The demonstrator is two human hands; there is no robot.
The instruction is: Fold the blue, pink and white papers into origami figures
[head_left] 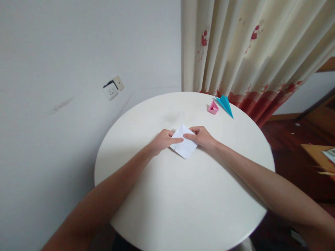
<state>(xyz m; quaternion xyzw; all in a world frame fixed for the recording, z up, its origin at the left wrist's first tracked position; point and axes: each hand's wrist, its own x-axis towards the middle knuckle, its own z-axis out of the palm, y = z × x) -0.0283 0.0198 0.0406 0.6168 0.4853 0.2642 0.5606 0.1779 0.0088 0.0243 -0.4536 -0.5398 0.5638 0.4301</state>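
A folded sheet of white paper (186, 150), diamond-shaped with one corner toward me, is held just over the middle of the round table. My left hand (164, 139) grips its left side, the thumb lying on top and the fingers curled behind the edge. On the opposite side my right hand (201, 136) pinches it the same way, its thumb close to the other thumb. A crease shows near the upper corner. The fingers beneath the paper are partly hidden.
A white round table (183, 209) stands against the wall. Near its far right edge lie a pink origami piece (213, 107) and a blue paper plane (225, 105). A curtain (235, 52) hangs behind them. The wall holds a socket (111, 90).
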